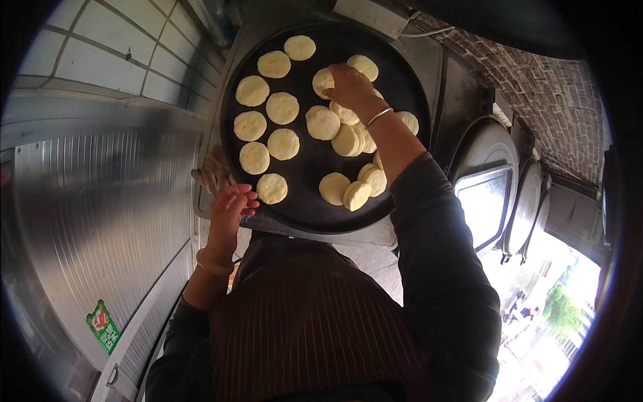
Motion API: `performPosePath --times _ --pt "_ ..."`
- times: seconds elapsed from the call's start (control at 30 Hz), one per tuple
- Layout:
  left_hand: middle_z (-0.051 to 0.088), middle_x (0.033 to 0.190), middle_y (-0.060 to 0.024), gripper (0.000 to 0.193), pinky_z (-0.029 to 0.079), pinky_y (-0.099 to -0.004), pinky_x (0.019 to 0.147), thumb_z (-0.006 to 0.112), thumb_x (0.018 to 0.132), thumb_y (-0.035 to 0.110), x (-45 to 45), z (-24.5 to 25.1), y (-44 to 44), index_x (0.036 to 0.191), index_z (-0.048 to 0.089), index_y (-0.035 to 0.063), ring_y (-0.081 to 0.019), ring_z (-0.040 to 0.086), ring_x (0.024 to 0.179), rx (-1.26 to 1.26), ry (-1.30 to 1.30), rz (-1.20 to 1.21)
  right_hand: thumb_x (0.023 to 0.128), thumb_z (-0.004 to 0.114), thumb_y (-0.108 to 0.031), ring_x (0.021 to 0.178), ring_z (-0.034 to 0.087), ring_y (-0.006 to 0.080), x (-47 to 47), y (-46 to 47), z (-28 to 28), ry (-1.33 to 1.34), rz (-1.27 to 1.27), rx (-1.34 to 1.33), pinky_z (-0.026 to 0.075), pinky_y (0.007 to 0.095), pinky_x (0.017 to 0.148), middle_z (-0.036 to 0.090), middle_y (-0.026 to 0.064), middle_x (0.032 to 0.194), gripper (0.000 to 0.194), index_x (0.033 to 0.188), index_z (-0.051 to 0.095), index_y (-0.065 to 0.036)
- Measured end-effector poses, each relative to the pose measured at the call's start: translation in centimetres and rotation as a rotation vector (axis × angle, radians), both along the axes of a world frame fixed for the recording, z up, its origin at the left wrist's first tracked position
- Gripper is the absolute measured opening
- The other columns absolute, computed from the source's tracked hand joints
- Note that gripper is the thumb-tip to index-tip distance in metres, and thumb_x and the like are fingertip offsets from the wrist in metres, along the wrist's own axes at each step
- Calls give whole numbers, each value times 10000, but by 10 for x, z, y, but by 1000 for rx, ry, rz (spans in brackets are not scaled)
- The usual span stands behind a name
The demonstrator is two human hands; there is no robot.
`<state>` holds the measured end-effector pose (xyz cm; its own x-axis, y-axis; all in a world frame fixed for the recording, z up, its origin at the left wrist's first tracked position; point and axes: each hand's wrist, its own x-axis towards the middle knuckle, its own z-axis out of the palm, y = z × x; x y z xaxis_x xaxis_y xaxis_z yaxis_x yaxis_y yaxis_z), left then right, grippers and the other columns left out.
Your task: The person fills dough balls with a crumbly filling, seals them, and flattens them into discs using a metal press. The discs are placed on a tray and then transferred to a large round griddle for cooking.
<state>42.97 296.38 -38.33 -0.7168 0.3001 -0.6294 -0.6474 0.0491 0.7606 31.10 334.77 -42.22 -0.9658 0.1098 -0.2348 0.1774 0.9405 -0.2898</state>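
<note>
Pale flat dough rounds lie on a large round black pan point(306, 198) before me. My right hand point(351, 88) reaches over the upper right of the pan, thumb and fingers about the edge of one dough round point(322, 83); the fingertips are partly hidden. Just below the wrist, several overlapping rounds form a loose pile point(346, 140), with a single round point(323, 124) at its left. My left hand point(232, 203) hovers by the pan's lower left rim, fingers loosely bent and holding nothing. The nearest round point(272, 189) lies just right of its fingertips.
More rounds stand spaced in two rough columns point(268, 113) on the pan's left side. Several overlap point(351, 188) at its lower right. A brownish glove or cloth point(213, 171) lies against the left rim. Ribbed metal panelling point(115, 201) rises at left; round metal lids point(485, 176) stand at right.
</note>
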Motion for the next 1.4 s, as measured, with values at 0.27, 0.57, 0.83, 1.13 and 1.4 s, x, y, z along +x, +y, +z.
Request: performPosePath --times 0.27,0.57,0.83,1.13,1.4 --pt "717 1108 -85 267 532 -311 812 559 1024 143 -2 -4 3 1254 653 46 -180 694 956 15 -17 -18 756 858 -201 1143 622 358 14 -33 -9 185 -204 101 537 461 954 630 157 1192 518 1185 616 -41" --pt "730 1082 -85 257 538 -314 801 559 1020 130 2 -6 9 1241 659 44 -178 698 935 57 -7 -29 773 796 -155 1116 595 332 30 -48 -28 359 -40 140 497 464 942 611 116 1159 387 1106 615 -77" --pt "723 1078 -81 257 527 -311 812 552 1022 130 5 1 12 1236 651 28 -170 683 940 51 -16 -19 747 810 -128 1101 598 321 32 -47 -29 341 -20 93 495 458 913 615 95 1094 369 1069 631 -94" --pt "724 1070 -74 256 526 -309 805 551 1020 129 1 -2 14 1236 650 34 -169 684 936 66 -14 -20 774 749 -74 1004 663 284 38 -27 -13 251 -38 -453 529 401 872 685 97 1040 333 1091 646 -56" --pt "728 1072 -65 229 521 -297 816 535 1018 118 -9 5 27 1198 658 44 -154 686 931 63 -45 -19 916 766 -147 1026 658 172 35 1 42 131 -506 -1494 549 327 924 673 57 1124 390 1246 607 -15"
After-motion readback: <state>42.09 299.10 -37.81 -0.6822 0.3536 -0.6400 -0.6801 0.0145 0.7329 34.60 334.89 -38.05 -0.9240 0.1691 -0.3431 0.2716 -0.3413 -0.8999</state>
